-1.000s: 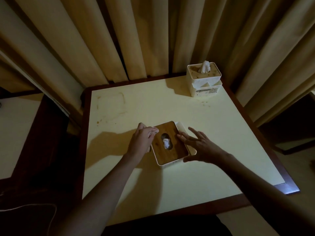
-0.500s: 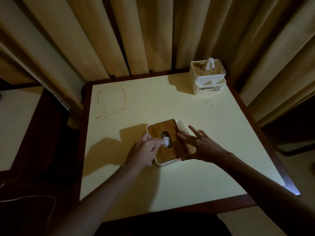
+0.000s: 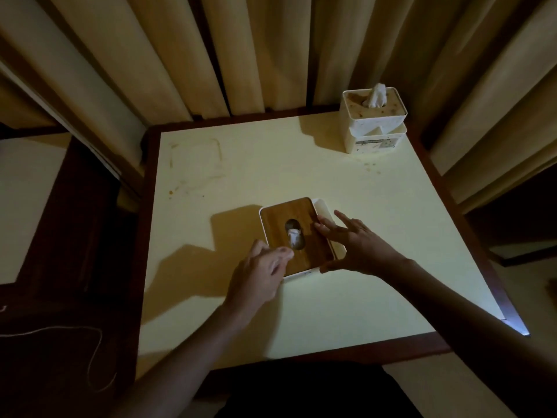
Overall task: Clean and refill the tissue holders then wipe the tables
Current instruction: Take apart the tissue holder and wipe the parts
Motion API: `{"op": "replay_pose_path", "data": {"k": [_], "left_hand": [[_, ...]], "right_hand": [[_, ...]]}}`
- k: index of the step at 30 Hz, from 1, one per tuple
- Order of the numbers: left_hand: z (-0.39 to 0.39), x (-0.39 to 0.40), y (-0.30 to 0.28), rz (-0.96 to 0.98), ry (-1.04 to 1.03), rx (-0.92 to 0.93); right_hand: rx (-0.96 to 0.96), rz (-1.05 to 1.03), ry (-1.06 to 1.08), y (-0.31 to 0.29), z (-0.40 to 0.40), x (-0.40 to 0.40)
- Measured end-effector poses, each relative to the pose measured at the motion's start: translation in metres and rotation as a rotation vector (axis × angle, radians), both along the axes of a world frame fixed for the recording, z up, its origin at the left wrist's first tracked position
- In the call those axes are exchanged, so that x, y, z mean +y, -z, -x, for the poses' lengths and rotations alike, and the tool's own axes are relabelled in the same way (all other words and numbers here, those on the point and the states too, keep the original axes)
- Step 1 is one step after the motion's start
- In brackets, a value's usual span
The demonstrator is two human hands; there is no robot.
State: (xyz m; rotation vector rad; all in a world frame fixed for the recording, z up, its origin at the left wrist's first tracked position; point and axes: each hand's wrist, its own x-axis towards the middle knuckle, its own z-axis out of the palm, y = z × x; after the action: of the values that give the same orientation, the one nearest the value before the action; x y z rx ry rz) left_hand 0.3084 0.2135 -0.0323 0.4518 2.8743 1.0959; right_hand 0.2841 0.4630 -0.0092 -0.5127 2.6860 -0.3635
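A white tissue holder with a wooden lid lies flat in the middle of the cream table. A bit of white tissue shows in the lid's oval slot. My right hand rests on the lid's right side with fingers spread and straight. My left hand is at the holder's near left corner, fingers loosely curled, fingertips just short of the tissue; no grip is visible. A second white tissue holder, stained on top with a tissue sticking up, stands at the far right corner.
Brownish stain marks lie on the table's far left part, and small specks sit before the far holder. Curtains hang behind the table. Another table is to the left, a dark gap between. A thin cord lies at lower left.
My left hand drew back from the lid's far left side to the holder's near left corner. The right hand stayed on the lid. The camera tilted slightly.
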Motion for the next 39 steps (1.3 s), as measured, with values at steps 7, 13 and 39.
{"op": "replay_pose_path", "data": {"k": [7,13,39], "left_hand": [[-0.041,0.007,0.0,-0.164,-0.096,-0.058],[-0.047,0.008,0.004,-0.297,-0.103,-0.168],[0.104,0.002,-0.007,0.041,-0.031,0.136]], "right_hand": [[0.126,0.101,0.006,-0.007,0.033,-0.006],[0.105,0.011,-0.147,-0.004,0.072,-0.034],[0.25,0.126,0.307,-0.004,0.015,-0.017]]}}
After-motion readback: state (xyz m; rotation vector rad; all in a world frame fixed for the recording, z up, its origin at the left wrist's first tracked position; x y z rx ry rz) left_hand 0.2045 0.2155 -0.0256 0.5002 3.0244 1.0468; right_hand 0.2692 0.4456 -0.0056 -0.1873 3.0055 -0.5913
